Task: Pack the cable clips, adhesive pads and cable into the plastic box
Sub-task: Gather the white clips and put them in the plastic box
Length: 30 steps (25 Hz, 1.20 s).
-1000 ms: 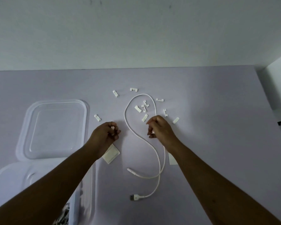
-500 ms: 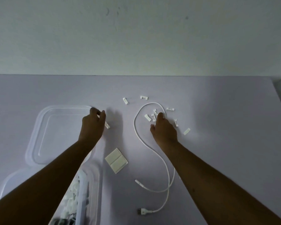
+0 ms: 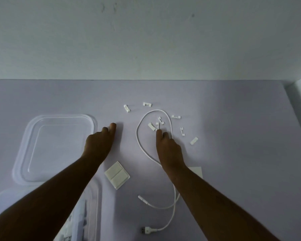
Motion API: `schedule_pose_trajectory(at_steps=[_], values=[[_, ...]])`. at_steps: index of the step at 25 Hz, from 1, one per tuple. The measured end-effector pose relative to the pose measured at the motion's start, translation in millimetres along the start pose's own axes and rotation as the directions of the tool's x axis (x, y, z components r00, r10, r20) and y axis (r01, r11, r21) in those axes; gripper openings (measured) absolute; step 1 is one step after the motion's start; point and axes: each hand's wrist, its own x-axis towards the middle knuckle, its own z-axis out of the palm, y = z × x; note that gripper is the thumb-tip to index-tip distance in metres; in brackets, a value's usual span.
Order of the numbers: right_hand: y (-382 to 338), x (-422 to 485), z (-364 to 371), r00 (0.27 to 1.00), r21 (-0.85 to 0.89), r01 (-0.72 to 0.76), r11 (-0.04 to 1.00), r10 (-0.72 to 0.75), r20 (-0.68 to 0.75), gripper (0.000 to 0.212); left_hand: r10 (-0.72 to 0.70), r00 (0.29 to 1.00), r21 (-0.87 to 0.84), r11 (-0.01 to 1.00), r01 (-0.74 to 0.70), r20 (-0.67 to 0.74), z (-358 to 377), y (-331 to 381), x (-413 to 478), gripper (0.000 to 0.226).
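Observation:
Several small white cable clips lie scattered on the lilac table, for example one (image 3: 126,108) at the far left of the group and one (image 3: 193,141) at the right. A white cable (image 3: 139,145) loops around a few of them and trails down to its USB plug (image 3: 145,230). My left hand (image 3: 99,143) has its fingertips pinched down on the table just right of the lid, over a clip that is hidden beneath them. My right hand (image 3: 168,146) reaches inside the loop, index fingertip touching a clip (image 3: 157,126). The adhesive pads (image 3: 117,175) lie between my forearms.
The clear plastic box (image 3: 94,206) sits at the bottom left, partly under my left arm, with white pieces inside. Its clear lid (image 3: 24,153) lies flat beyond it. A white sheet (image 3: 196,171) shows beside my right forearm. A wall borders the table's far edge.
My left hand moved from the middle of the table out to the clip beside the lid and covered it. My right hand slid forward into the cable loop onto the clips there.

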Motion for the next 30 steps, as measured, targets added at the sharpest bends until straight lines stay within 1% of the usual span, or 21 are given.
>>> schedule_pose_trajectory(at_steps=[2, 3, 5, 6, 7, 8, 9, 10, 11, 12, 13, 15, 16, 17, 19, 20, 21, 22, 23, 25, 30], values=[[8, 4, -2, 0.983, 0.331, -0.184, 0.925, 0.169, 0.072, 0.024, 0.014, 1.0, -0.092, 0.996, -0.014, 0.0, -1, -5, 1, 0.048], [14, 6, 0, 0.939, 0.6, -0.336, 0.726, 0.307, 0.155, 0.02, -0.024, 1.0, -0.194, 0.981, 0.022, -0.009, -3, -6, 1, 0.043], [31, 6, -3, 0.821, 0.875, -0.477, 0.08, 0.397, 0.411, 0.022, -0.15, 0.987, -0.505, 0.856, 0.105, -0.05, -6, -4, 3, 0.033], [39, 4, -10, 0.781, 0.869, -0.438, -0.228, 0.383, 0.494, 0.024, -0.208, 0.977, -0.677, 0.726, 0.12, -0.05, -8, -2, 4, 0.03], [48, 2, -17, 0.752, 0.799, -0.376, -0.47, 0.349, 0.559, 0.025, -0.257, 0.966, -0.85, 0.505, 0.15, 0.017, -10, 2, 6, 0.028], [59, 1, -23, 0.73, 0.71, -0.326, -0.624, 0.311, 0.608, 0.027, -0.259, 0.955, -0.964, 0.183, 0.195, 0.144, -13, 8, 8, 0.028], [70, 0, -27, 0.716, 0.636, -0.303, -0.71, 0.271, 0.644, 0.032, -0.196, 0.941, -0.954, -0.175, 0.242, 0.275, -18, 14, 10, 0.029], [80, 0, -32, 0.704, 0.599, -0.314, -0.737, 0.242, 0.667, 0.037, -0.083, 0.925, -0.831, -0.476, 0.289, 0.37, -25, 21, 10, 0.033], [90, 0, -35, 0.685, 0.615, -0.359, -0.702, 0.249, 0.684, 0.04, 0.045, 0.912, -0.666, -0.668, 0.332, 0.408, -32, 28, 10, 0.037], [99, 0, -38, 0.657, 0.68, -0.435, -0.591, 0.307, 0.688, 0.041, 0.157, 0.9, -0.525, -0.766, 0.371, 0.407, -36, 35, 12, 0.041], [105, 0, -39, 0.633, 0.751, -0.528, -0.395, 0.406, 0.659, 0.042, 0.232, 0.89, -0.44, -0.802, 0.403, 0.392, -39, 42, 14, 0.044], [112, -2, -36, 0.678, 0.751, -0.641, 0.159, 0.576, 0.457, 0.045, 0.28, 0.872, -0.465, -0.758, 0.457, 0.402, -43, 53, 21, 0.046], [112, -5, -33, 0.737, 0.634, -0.637, 0.44, 0.589, 0.331, 0.046, 0.246, 0.866, -0.578, -0.662, 0.478, 0.435, -45, 58, 26, 0.044], [109, -6, -30, 0.794, 0.448, -0.6, 0.663, 0.564, 0.228, 0.047, 0.16, 0.873, -0.739, -0.476, 0.476, 0.46, -47, 62, 31, 0.042], [101, -9, -26, 0.875, 0.112, -0.481, 0.869, 0.467, 0.129, 0.048, -0.073, 0.948, -0.934, 0.161, 0.319, 0.311, -46, 69, 41, 0.034], [98, -10, -24, 0.898, 0.015, -0.426, 0.905, 0.421, 0.127, 0.047, -0.092, 0.986, -0.854, 0.493, 0.165, 0.137, -44, 72, 45, 0.03], [94, -10, -22, 0.915, -0.051, -0.375, 0.926, 0.378, 0.14, 0.044, -0.04, 0.999, -0.683, 0.73, 0.028, -0.001, -42, 76, 48, 0.03], [91, -11, -19, 0.928, -0.106, -0.327, 0.939, 0.341, 0.149, 0.04, 0.03, 0.996, -0.495, 0.866, -0.068, -0.083, -42, 78, 49, 0.032], [89, -13, -17, 0.942, -0.153, -0.283, 0.947, 0.304, 0.143, 0.034, 0.105, 0.985, -0.322, 0.936, -0.144, -0.135, -40, 80, 49, 0.037], [89, -16, -12, 0.968, -0.264, -0.195, 0.945, 0.229, 0.105, 0.024, 0.248, 0.939, -0.061, 0.961, -0.27, -0.237, -33, 83, 49, 0.042], [98, -18, -8, 0.996, -0.293, -0.069, 0.954, 0.083, 0.038, 0.026, 0.463, 0.802, 0.161, 0.886, -0.436, -0.377, -21, 80, 45, 0.033]])
